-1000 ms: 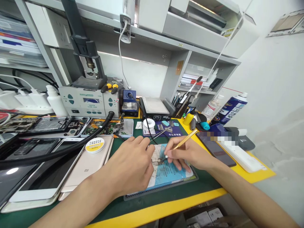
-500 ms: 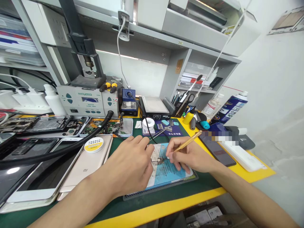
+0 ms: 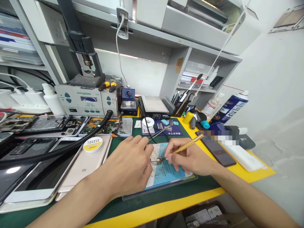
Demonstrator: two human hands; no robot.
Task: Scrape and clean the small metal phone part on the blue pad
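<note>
My right hand [image 3: 187, 156] pinches a slim gold pen-shaped tool [image 3: 187, 144], its back end pointing up and right. The working tip is hidden by my fingers, close to a small circuit board [image 3: 158, 161]. That board rests on a blue and white pad [image 3: 168, 175]. My left hand [image 3: 133, 161] is closed at the board's left side, fingers curled under; whatever they grip is hidden. Just beyond it, metal tweezers [image 3: 161, 132] lie on the mat.
Several phones, including a pink-gold one [image 3: 87, 167], lie at left beneath a thick black hose [image 3: 71, 155]. Behind stand a hot-air station [image 3: 83, 99] and a white solder spool [image 3: 148, 122]. A dark phone [image 3: 217, 150] and a blue spray can [image 3: 229, 107] are at right.
The gold tool has tilted slightly lower, and my right fingers have shifted a little left over the board. My left hand has hardly moved.
</note>
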